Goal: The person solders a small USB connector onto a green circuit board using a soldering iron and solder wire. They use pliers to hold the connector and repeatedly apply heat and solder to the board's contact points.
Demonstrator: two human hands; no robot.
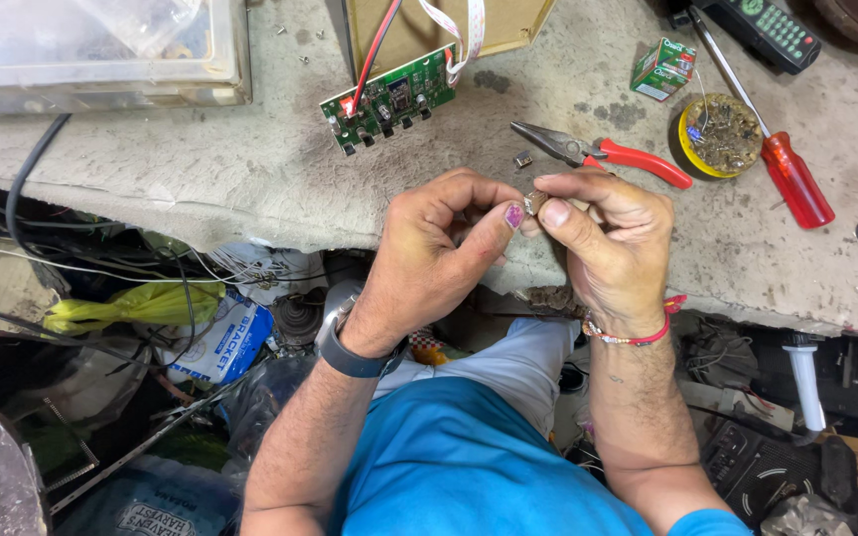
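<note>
Left hand [439,253] and right hand [613,243], pinched together on small metal part [536,201] above tabletop [250,179]; pliers [603,152] near; steady fingertip grip advised.

Workbench [250,179] rough, matt, stained grey; screwdriver [797,181] handle glossy red translucent plastic; pliers [598,152] dull metal jaws with smooth red plastic grips.
</note>
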